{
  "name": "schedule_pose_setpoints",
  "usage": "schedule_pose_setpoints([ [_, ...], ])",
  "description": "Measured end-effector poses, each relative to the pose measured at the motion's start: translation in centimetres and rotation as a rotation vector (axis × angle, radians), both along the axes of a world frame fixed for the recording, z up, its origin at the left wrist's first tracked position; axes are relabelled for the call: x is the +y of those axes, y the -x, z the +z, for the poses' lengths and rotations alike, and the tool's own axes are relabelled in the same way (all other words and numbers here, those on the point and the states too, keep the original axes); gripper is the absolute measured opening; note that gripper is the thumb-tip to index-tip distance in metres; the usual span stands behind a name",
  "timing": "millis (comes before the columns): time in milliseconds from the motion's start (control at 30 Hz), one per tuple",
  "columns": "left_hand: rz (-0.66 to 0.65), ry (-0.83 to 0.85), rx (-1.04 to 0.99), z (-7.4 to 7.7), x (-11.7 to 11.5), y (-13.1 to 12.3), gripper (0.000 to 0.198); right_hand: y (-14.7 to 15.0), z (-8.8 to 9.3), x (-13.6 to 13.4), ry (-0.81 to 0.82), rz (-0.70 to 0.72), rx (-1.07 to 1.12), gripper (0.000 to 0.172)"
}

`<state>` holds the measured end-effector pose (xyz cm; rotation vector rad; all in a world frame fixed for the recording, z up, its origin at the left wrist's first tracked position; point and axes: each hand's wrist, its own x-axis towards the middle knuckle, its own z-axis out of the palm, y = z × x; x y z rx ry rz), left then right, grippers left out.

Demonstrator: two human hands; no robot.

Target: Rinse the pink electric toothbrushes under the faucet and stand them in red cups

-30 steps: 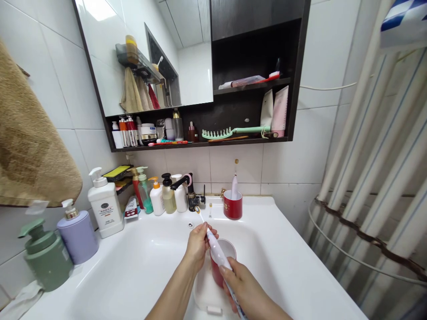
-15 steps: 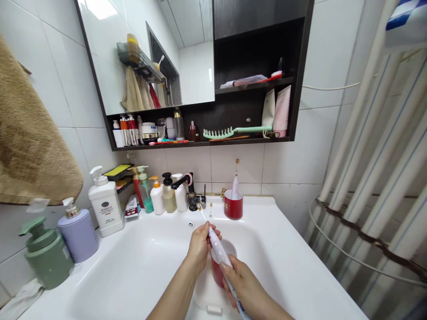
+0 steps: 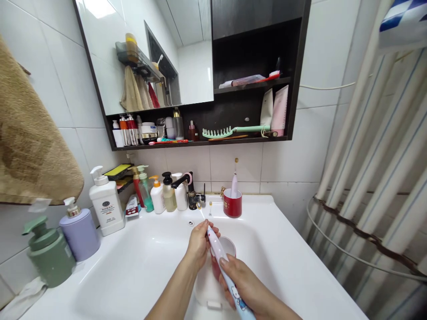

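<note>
Starting at the left edge of the frame, a tan towel (image 3: 36, 146) hung by the tiled wall, presumably to dry. At lower left, a green pump bottle (image 3: 51, 260) and a lavender pump bottle (image 3: 80, 233) stood upright on the rim of the basin (image 3: 133, 275), nozzles up, a placement suited to one-handed pressing. At centre stood the black faucet (image 3: 191, 195). Below it, my left hand (image 3: 199, 240) was curled nearly closed, pinching the electric toothbrush (image 3: 218, 249) near its neck, probably to steady the slim end. The toothbrush ran diagonally through lower centre, above the basin, head toward the faucet. Behind the handle sat a red cup (image 3: 230, 246); whether they touched, I could not tell. Right of centre, on the ledge, a second red cup (image 3: 234, 205) held another toothbrush (image 3: 234, 184) upright, likely to keep its bristles off surfaces. At lower right of centre, my right hand (image 3: 242, 278) was wrapped around the handle, thumb on top, apparently for firm control.
</note>
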<state>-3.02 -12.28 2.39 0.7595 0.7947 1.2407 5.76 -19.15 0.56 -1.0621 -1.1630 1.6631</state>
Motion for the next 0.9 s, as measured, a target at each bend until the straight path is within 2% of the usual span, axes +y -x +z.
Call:
schedule_pose_setpoints([
  [67, -0.007, -0.043, 0.07, 0.2, -0.5, -0.3, 0.018, 0.1, 0.1, 0.3, -0.067, -0.074, -0.018, 0.033],
  [167, 0.017, -0.18, 0.263, 0.0, -1.1, -0.2, 0.015, 0.0, 0.7, 1.6, -0.211, -0.263, -0.082, 0.03],
  [233, 0.058, -0.309, 0.445, -0.6, -1.4, 0.3, 0.013, -0.2, 1.3, 3.1, -0.317, -0.374, -0.14, 0.027],
  [367, 0.065, -0.591, 0.87, -2.3, -2.3, 1.8, 0.014, -0.4, 1.7, 6.0, -0.407, -0.483, -0.213, 0.021],
  [467, 0.005, -0.757, 1.165, -3.4, -2.8, 2.4, 0.02, -0.3, 0.8, 7.2, -0.433, -0.515, -0.295, 0.024],
  [600, -0.151, -0.883, 1.455, -4.2, -2.8, 2.3, 0.024, -0.3, -1.2, 7.3, -0.431, -0.514, -0.454, 0.021],
  [767, -0.244, -0.894, 1.567, -4.9, -2.0, 1.4, 0.022, -0.7, -2.7, 6.9, -0.425, -0.479, -0.624, 0.019],
  [900, -0.246, -0.854, 1.576, -4.7, -2.1, 0.9, 0.023, -1.0, -2.7, 6.6, -0.432, -0.468, -0.701, 0.021],
])
